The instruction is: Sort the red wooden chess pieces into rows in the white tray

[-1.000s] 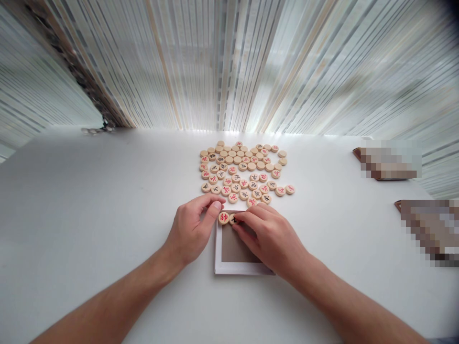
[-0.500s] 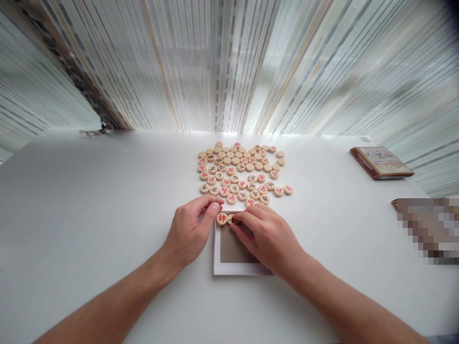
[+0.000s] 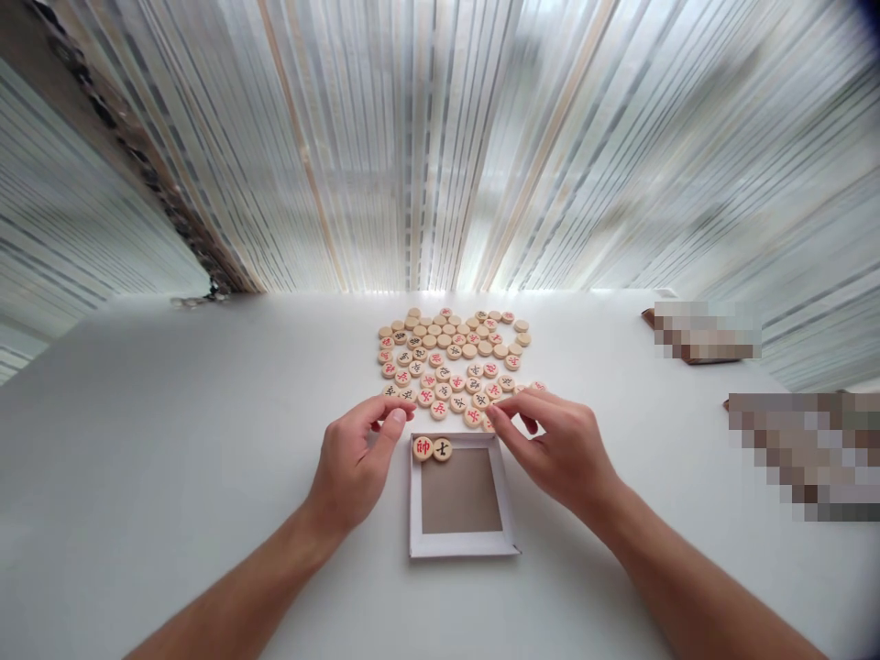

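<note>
1. The left hand (image 3: pixel 354 463) is loosely curled, a small gap between thumb and forefinger; I see nothing in its grip.
2. The right hand's (image 3: pixel 560 449) thumb and forefinger nearly meet beside the near edge of the scattered round pieces (image 3: pixel 438 411); I can't tell whether that grip has closed on one.
3. Between the hands, a shallow white box (image 3: pixel 464 545) sits on the desk (image 3: pixel 206 477).
4. In its far left corner, a red-lettered piece (image 3: pixel 423 448) and a black-lettered piece (image 3: pixel 442 449) lie face up, side by side.
</note>
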Demonstrator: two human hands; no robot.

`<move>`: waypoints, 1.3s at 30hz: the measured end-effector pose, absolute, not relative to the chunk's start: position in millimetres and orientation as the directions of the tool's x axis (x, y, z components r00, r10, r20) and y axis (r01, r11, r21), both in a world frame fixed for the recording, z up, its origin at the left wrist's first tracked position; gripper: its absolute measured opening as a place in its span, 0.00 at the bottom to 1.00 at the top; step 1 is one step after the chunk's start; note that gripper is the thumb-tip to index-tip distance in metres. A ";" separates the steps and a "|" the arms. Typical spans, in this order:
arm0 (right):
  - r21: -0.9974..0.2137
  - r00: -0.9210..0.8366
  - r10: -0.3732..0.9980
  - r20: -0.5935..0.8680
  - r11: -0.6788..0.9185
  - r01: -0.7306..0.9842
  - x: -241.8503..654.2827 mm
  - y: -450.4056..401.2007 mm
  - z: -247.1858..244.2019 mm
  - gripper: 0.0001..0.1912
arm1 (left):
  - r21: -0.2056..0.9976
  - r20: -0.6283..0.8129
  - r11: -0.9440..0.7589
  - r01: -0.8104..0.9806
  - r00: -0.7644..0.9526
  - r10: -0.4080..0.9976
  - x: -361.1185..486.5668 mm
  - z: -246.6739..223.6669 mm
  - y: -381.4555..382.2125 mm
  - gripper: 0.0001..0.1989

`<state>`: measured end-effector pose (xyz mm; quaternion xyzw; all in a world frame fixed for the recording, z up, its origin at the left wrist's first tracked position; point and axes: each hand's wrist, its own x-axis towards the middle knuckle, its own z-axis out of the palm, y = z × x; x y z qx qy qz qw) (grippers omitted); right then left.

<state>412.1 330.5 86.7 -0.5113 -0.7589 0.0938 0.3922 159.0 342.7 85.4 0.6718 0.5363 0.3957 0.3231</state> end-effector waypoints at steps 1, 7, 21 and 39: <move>-0.556 -0.134 0.860 0.492 0.429 0.712 415.7 334.0 87.3 0.14 | 0.855 0.196 -0.222 0.470 0.104 0.975 156.6 86.1 344.6 0.17; -0.583 -0.006 0.895 0.447 0.296 0.756 432.6 351.8 82.8 0.13 | 0.787 0.289 -0.274 0.553 0.063 0.955 139.8 92.4 360.9 0.16; -0.501 0.062 0.992 0.107 0.000 0.865 455.0 441.7 112.4 0.12 | 0.709 0.302 -0.246 0.660 0.031 0.953 127.8 72.2 385.8 0.16; -0.485 -0.069 0.997 0.022 0.071 0.872 470.7 470.1 113.0 0.09 | 0.738 0.218 -0.171 0.653 0.009 0.976 129.7 70.7 383.1 0.16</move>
